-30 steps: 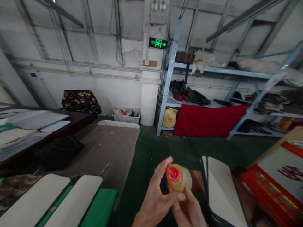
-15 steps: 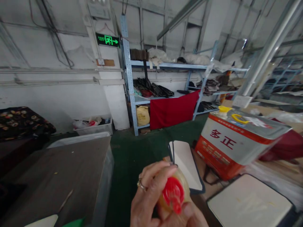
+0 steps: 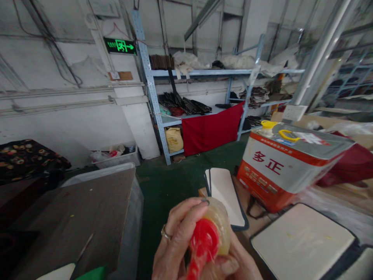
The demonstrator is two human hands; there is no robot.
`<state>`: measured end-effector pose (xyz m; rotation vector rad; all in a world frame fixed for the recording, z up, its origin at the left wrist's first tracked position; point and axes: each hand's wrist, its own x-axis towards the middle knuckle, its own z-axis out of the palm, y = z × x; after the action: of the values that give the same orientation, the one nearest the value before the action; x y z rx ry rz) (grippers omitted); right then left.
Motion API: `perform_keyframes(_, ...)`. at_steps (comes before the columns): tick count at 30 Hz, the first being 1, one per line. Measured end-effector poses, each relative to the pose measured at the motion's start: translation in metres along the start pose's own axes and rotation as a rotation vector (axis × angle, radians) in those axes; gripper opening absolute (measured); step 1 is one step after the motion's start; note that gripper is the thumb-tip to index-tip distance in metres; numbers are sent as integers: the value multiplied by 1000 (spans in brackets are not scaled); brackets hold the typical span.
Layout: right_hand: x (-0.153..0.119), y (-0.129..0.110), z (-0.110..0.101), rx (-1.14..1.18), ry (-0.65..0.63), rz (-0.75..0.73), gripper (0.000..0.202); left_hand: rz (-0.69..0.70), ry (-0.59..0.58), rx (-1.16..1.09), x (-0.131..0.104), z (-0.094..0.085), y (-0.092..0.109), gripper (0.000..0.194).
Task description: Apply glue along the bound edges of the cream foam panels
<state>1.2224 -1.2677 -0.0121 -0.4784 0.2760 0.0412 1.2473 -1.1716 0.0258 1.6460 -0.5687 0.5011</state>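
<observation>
A translucent, yellowish squeeze bottle [image 3: 223,221] with a red nozzle cap [image 3: 204,237] is held low in the middle of the view. Its red tip points down towards the bottom edge. My left hand [image 3: 175,239], with a ring on one finger, is closed round the bottle's left side. From the lower right my right hand [image 3: 240,260] grips the bottle as well, its fingertips near the cap. Just beyond the bottle lie cream panels with dark edges [image 3: 225,194]. A larger cream panel [image 3: 304,237], marked with yellowish smears, lies to the right.
A red and white metal can [image 3: 271,167] with yellow cap and handle stands on the right-hand table. At left is a brown-topped table [image 3: 96,210] with a thin stick [image 3: 86,245] and a green piece [image 3: 92,273]. Blue shelving [image 3: 204,72] stands behind, draped with red cloth [image 3: 212,130].
The bottle has tipped in my hands, so its red nozzle now points further down and left, and more of its body shows. The whole view has shifted slightly.
</observation>
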Motion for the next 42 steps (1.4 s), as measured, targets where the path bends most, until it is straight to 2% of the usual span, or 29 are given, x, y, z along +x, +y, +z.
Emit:
perform_keyframes(2,1,-2,7,64,-84,85,63,-83,-15,-37,1,-1,-9,42)
perform_keyframes(4,4,-2,12,160,-101,105,64,-171,-29,-89,3,-2,-19,44)
perform_keyframes(8,18,7,18,304,48,11,60,-268,-60,-182,10,-6,-41,49)
perform_keyframes(11,28,18,20,334,68,-14,58,-333,-18,-223,9,-11,-55,51)
perform_keyframes(15,40,32,19,291,87,-67,50,-384,31,-248,7,-17,-70,53)
perform_keyframes(20,50,49,18,214,135,-140,47,-446,16,-267,8,-27,-85,48)
perform_keyframes(28,50,71,12,116,33,-111,46,-511,-37,-494,-4,-48,-111,52)
perform_keyframes(31,54,79,11,94,38,-145,45,-525,-14,-612,-5,-53,-120,53)
perform_keyframes(37,61,93,3,83,132,-121,36,-566,5,-631,-12,-61,-125,54)
perform_keyframes(42,52,102,-3,16,101,-98,39,-572,6,-626,-21,-72,-126,55)
